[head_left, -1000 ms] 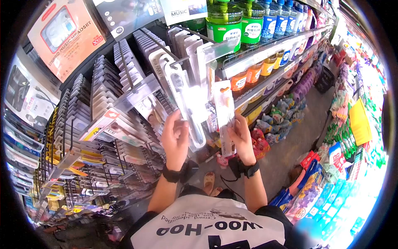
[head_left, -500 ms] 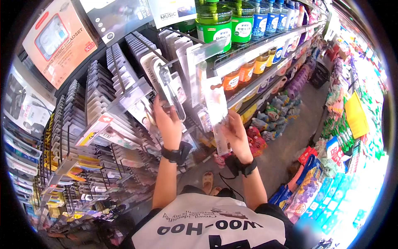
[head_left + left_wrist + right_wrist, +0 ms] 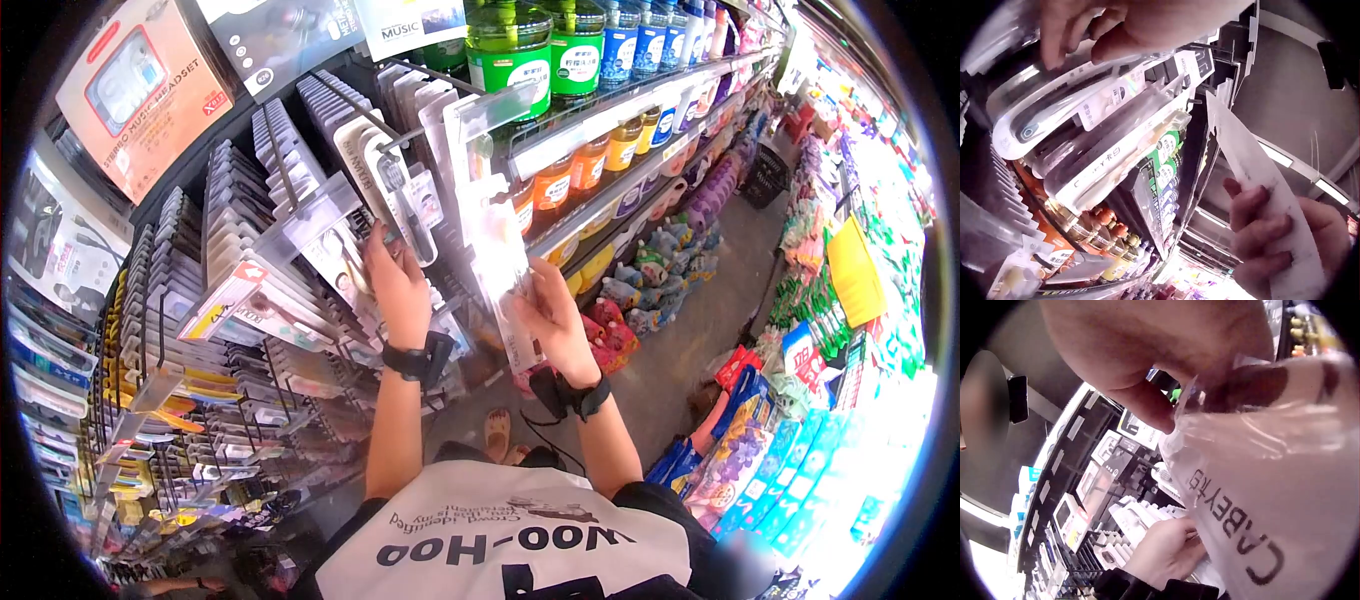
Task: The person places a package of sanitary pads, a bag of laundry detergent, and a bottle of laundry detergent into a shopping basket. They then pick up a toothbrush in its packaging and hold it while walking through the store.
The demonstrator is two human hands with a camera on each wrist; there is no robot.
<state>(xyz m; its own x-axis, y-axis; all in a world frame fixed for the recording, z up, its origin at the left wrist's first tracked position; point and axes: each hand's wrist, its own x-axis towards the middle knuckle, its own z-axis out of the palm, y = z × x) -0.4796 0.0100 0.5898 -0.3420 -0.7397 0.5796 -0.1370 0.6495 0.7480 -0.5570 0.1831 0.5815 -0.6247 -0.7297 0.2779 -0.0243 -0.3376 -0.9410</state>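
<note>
In the head view my right hand (image 3: 556,318) pinches a long, narrow clear-and-white package (image 3: 508,270) near its lower part, with glare on its upper part. In the right wrist view the package (image 3: 1272,487) shows large dark lettering, and in the left wrist view its pale back (image 3: 1266,187) crosses the fingers. My left hand (image 3: 400,290) is at the lower left edge of a hanging toothbrush package (image 3: 405,205), fingers loosely bent; in the left wrist view the fingers overlap the top edge of this package (image 3: 1041,122). Whether they grip it is unclear.
Rows of hanging packages (image 3: 235,215) fill the rack on the left, with clear label holders (image 3: 320,220) jutting out. Green bottles (image 3: 575,60) and orange bottles (image 3: 553,190) stand on shelves ahead. Floor aisle (image 3: 690,330) runs to the right, beside stacked bagged goods (image 3: 735,440).
The toothbrush package near my left hand has swung back up and left toward the rack. Both hands have shifted left and slightly up, the right one still pinching its package.
</note>
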